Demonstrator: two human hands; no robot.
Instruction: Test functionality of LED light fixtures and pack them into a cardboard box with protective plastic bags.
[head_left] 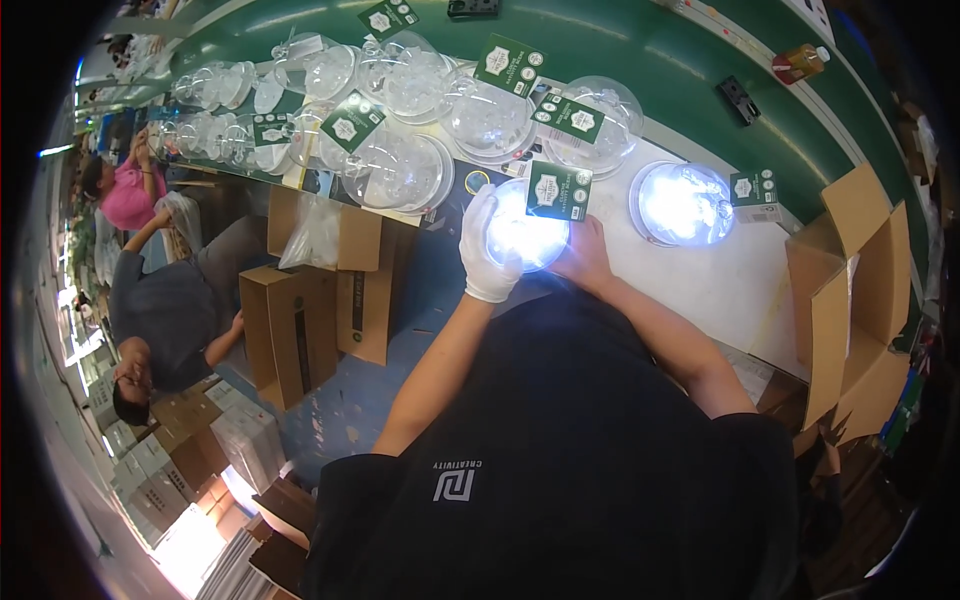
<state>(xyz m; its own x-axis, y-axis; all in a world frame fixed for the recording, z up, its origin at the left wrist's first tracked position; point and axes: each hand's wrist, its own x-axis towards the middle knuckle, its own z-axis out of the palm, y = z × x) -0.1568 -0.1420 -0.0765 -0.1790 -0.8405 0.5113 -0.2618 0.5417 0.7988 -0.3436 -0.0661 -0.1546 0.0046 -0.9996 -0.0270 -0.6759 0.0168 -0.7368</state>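
In front of my chest, a glowing clear dome lamp [524,236] is held over the bench's near edge. My left hand [488,248], in a white glove, is closed around its left side. Bare and curled, my right hand [585,258] grips its right edge, with the fingertips hidden behind the lamp. A green-and-white card tag [558,192] covers the lamp's upper right part. Just to the right, a second lit dome lamp [682,204] sits on the white bench surface [705,290], with a tag [754,190] beside it.
Several unlit clear dome lamps [400,172] with tags crowd the bench to the left. An open carton [845,300] stands at the right end; more cartons [290,335] are at left. Two people [175,300] work along the left side. A bottle [800,64] stands far right.
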